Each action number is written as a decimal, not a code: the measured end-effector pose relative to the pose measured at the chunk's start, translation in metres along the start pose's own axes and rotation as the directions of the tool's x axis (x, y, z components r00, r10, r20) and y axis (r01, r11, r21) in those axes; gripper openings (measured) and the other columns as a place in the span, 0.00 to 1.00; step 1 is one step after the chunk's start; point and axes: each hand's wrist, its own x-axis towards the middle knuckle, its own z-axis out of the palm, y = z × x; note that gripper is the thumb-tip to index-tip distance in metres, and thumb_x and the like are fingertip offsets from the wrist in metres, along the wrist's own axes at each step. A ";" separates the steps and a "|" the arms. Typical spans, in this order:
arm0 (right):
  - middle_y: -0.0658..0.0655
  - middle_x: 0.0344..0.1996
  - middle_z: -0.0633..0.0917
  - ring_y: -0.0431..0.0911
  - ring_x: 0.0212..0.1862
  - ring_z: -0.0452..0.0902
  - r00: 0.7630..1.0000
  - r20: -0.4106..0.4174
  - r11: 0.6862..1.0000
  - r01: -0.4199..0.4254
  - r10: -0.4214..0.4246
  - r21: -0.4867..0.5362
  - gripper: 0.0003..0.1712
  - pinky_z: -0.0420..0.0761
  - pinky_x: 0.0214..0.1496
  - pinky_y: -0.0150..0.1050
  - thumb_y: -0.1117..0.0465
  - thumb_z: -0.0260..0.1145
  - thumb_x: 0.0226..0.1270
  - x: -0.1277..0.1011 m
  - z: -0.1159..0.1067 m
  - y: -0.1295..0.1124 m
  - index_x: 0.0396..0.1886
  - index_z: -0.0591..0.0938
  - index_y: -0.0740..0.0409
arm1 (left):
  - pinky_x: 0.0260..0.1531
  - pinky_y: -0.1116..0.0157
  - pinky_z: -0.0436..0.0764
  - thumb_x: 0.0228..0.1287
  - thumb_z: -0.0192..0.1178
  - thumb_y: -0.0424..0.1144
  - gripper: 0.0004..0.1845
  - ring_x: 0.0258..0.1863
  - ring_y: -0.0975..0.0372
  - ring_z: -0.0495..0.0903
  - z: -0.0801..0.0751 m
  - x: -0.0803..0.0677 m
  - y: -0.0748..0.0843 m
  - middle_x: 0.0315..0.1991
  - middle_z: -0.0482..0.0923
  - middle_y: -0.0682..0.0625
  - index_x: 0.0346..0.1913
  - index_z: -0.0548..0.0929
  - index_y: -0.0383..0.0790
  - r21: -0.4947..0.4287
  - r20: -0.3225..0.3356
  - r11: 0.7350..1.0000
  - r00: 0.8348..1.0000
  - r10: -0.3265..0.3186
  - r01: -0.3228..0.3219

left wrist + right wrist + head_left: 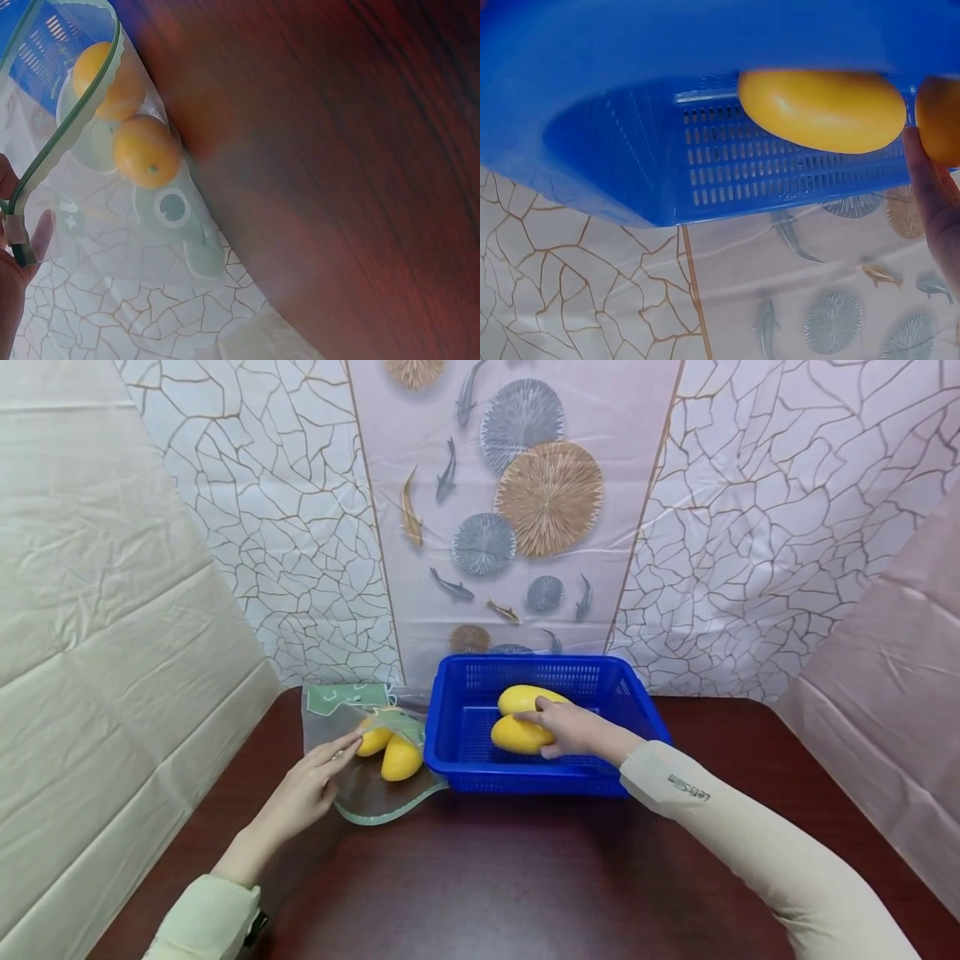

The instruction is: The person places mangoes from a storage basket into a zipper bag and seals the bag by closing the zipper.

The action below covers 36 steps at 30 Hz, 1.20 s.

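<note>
A clear zip bag point(322, 727) with a green edge point(69, 120) lies at the left of the table, its mouth spread. Two yellow mangoes point(402, 759) are inside it. My left hand point(303, 793) pinches the bag's edge near the zip slider point(13, 229). Inside the blue basket point(525, 781), my right hand point(572, 728) grips the nearer mango point(517, 737), fingers over its right end. Another mango point(528, 697) lies just behind it, and in the right wrist view this mango point(821, 109) sits against the basket's perforated wall.
The basket stands at the back of the dark red table point(487, 868), right beside the bag. Behind the table hangs a patterned cloth point(480, 602). Pale cloth walls point(112, 610) rise at both sides.
</note>
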 end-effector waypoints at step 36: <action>0.60 0.40 0.76 0.42 0.27 0.66 0.972 -0.222 0.973 -0.025 0.077 0.230 0.38 0.68 0.29 0.33 0.59 0.69 0.54 -0.007 0.007 -0.024 0.66 0.70 0.57 | 0.47 0.65 0.71 0.39 0.58 0.15 0.37 0.56 0.52 0.73 0.002 -0.003 -0.003 0.64 0.70 0.41 0.62 0.72 0.29 -0.032 0.037 0.999 0.998 -0.042 0.043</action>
